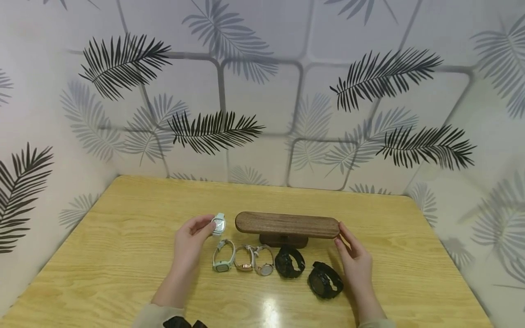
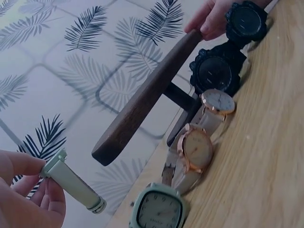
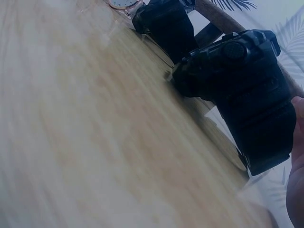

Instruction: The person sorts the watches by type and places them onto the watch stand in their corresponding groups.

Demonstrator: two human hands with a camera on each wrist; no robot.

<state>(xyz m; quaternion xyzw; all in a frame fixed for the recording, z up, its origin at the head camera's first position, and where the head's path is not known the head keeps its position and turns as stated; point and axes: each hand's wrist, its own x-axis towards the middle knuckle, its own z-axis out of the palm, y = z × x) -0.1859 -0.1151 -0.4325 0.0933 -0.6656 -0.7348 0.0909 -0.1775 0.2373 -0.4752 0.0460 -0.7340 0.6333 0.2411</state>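
Note:
My left hand (image 1: 190, 239) pinches a pale mint wristwatch (image 1: 219, 224) by its edge, lifted just left of a wooden watch stand (image 1: 287, 224). In the left wrist view the strap of this watch (image 2: 73, 185) hangs down from the fingertips. My right hand (image 1: 356, 262) holds the stand's right end between thumb and finger. In front of the stand stand a second mint watch (image 1: 223, 267), two rose-gold watches with pale straps, one left (image 1: 244, 267) and one right (image 1: 266, 270), and two black watches, one nearer the middle (image 1: 284, 265) and one farther right (image 1: 320, 283).
The stand's dark foot (image 1: 283, 240) rests on the yellow wood-grain table (image 1: 123, 255). Behind the table's back edge rises a wall (image 1: 262, 100) with a leaf pattern. A bright light reflection lies on the tabletop near the front.

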